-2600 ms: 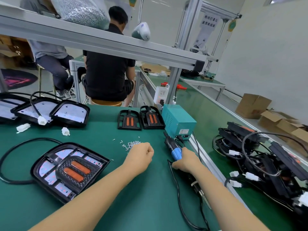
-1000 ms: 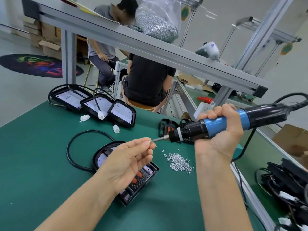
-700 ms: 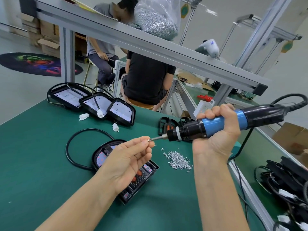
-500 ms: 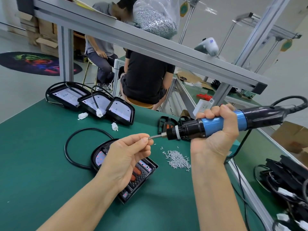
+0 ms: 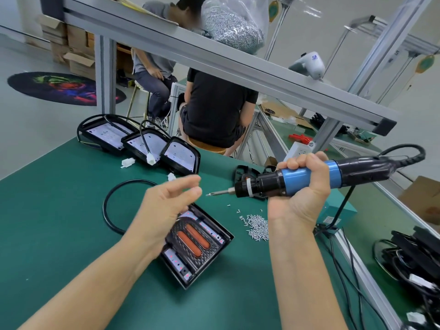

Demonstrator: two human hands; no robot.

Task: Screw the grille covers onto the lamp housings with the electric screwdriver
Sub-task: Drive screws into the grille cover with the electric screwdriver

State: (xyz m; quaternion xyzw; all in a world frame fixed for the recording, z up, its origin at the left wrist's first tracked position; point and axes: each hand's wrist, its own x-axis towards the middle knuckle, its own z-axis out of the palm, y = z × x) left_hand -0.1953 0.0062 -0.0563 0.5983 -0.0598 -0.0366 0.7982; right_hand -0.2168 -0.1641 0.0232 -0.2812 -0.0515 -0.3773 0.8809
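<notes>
Above the green counter (image 5: 59,222), the right hand (image 5: 302,191) is gripping one blue-and-black electric screwdriver (image 5: 297,178), the left hand (image 5: 166,208) is hovering loose-fingered over one black grille-covered lamp housing (image 5: 195,244), three white-faced housings (image 5: 142,145) lying along the far edge.

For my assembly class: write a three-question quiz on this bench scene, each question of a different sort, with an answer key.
1. True or false: the right hand grips the electric screwdriver with its bit pointing at the left hand.
2. Where is the pile of loose screws? A) inside the lamp housing B) on the green mat, right of the housing C) in the left hand
3. Fill in: the grille cover shows two ____ oval strips.

Key: 1 true; 2 B; 3 orange
</notes>
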